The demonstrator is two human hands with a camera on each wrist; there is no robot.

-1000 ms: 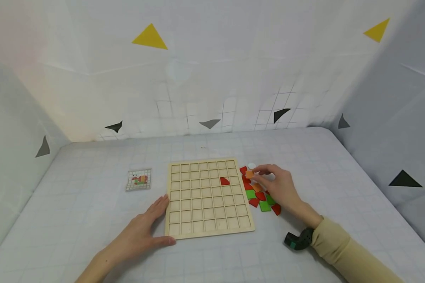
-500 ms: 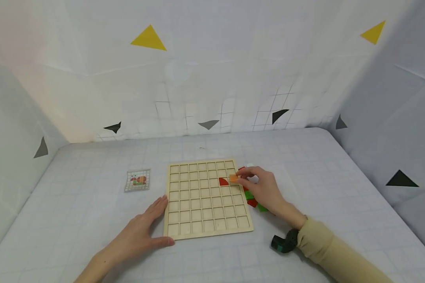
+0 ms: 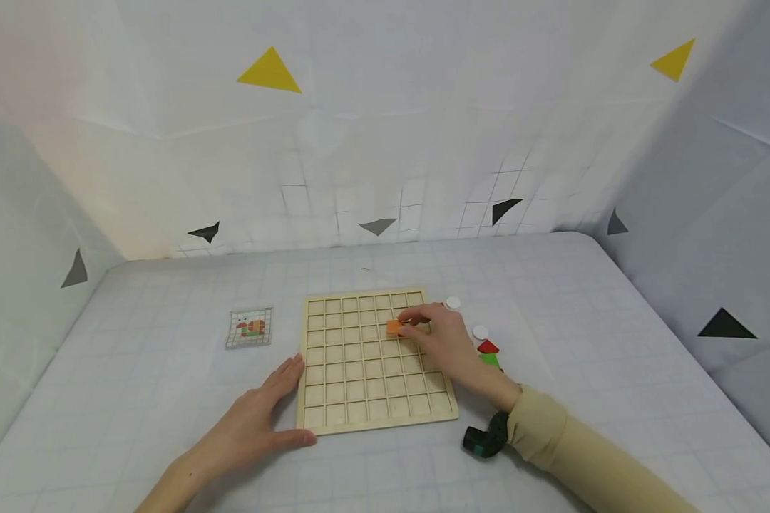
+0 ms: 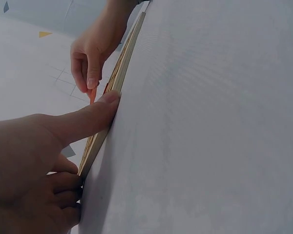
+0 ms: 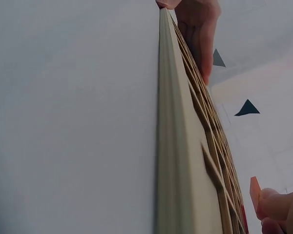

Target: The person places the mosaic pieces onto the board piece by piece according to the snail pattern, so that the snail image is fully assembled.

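Observation:
A wooden grid board [image 3: 356, 390] lies flat on the table. Thumb and fingertips of my right hand [image 3: 445, 342] pinch an orange square tile [image 3: 394, 327] over its upper right cells. In the right wrist view that orange tile [image 5: 254, 191] is tilted and above the grid. A red tile [image 5: 244, 217] set in the board shows at its surface there; in the head view the orange tile and fingers mostly cover it. My left hand [image 3: 257, 417] rests against the board's left side, fingers along the edge and the thumb [image 4: 90, 122] at the near corner.
Beyond the board's right edge lie loose tiles, partly hidden by the right hand: white discs [image 3: 480, 333], a red one [image 3: 488, 347] and a green one [image 3: 490, 360]. A small picture card [image 3: 250, 328] lies left of the board. White walls [image 3: 385, 128] enclose the table.
My right hand has carried the orange tile leftward from the loose pile to over the board, beside and then across the red tile. The left hand has stayed put.

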